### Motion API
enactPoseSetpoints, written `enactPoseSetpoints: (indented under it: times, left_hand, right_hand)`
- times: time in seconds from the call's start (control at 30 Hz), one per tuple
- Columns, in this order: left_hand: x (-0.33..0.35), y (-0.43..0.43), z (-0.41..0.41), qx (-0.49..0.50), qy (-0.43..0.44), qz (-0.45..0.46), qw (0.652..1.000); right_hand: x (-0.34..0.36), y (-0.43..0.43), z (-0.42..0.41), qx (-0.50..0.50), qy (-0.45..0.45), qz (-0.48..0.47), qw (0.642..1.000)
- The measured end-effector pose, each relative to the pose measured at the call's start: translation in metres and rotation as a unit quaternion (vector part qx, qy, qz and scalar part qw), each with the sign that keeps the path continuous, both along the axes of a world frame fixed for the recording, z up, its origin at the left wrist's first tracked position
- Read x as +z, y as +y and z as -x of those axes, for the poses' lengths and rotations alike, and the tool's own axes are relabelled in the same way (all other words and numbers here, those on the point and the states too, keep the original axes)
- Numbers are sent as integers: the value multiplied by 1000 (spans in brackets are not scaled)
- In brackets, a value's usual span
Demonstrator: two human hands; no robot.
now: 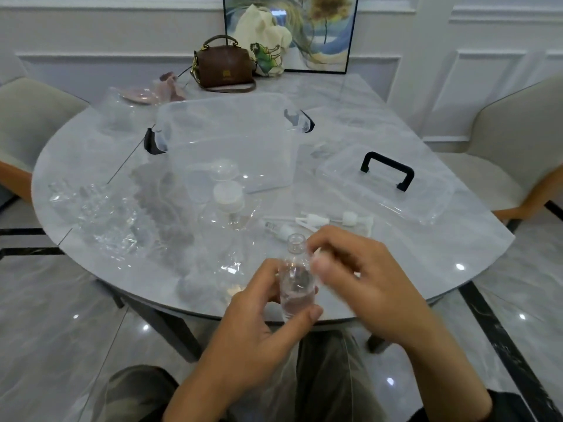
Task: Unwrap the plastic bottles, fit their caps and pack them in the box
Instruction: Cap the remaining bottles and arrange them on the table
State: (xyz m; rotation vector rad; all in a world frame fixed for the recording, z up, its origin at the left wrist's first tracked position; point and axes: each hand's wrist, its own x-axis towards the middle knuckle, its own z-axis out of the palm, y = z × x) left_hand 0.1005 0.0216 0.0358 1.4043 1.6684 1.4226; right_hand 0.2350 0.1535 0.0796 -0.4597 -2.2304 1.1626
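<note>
A small clear plastic bottle [297, 278] with an open neck stands upright over the table's near edge. My left hand [262, 324] grips its lower body between thumb and fingers. My right hand [359, 275] is beside the bottle's shoulder, fingers curled and pinching the thin clear wrap there; the view is blurred. White pump and spray caps [320, 222] lie just beyond the hands. The clear storage box [231, 141] with black latches stands open in the middle of the table. Its lid [387, 184] with a black handle lies to the right.
Crumpled clear wrappers [103, 214] lie at the left. A white-lidded jar [228, 196] in wrap sits in front of the box. A brown handbag [224, 67], a cloth bag [265, 44] and a framed picture stand at the back. Chairs flank the round marble table [426, 254].
</note>
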Motion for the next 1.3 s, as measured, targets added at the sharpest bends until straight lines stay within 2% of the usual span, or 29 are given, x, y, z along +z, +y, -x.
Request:
enactPoseSetpoints:
  times: [0.1,0.2,0.27,0.4,0.53,0.67,0.9,1.0,1.1,1.2,1.3]
  left_hand:
    - [-2,13,1,6,3,19,1000]
    - [-6,31,1,10,17,29,999]
    - [-8,41,1,21,28,25,999]
    - [-18,56,4,48,47,14,998]
    - [-24,62,7,60,47,1,997]
    - [-26,63,8,55,25,1,998]
    - [-29,63,10,62,36,0,997]
    - [-31,62,10,63,43,-8,997]
    - [-32,62,12,63,50,-9,997]
    - [-32,62,12,61,51,-12,997]
    - [-32,62,11,64,48,-14,997]
  right_hand:
    - [-3,42,-1,-99,2,-48,994]
    - [-15,90,7,-171,-84,-135,972]
    - [-23,111,17,-160,-143,-185,959]
    - [-28,131,40,-98,-222,-210,947]
    - [-35,138,54,-54,-233,-218,946]
    - [-44,144,61,-46,-240,-217,945]
    - [-47,147,65,-47,-255,-237,936]
    - [-48,146,65,-56,-243,-243,937]
    - [-38,142,56,-83,-176,-225,955]
    - [-17,132,31,-96,-86,-171,977]
    - [5,120,-2,-48,-43,-103,993]
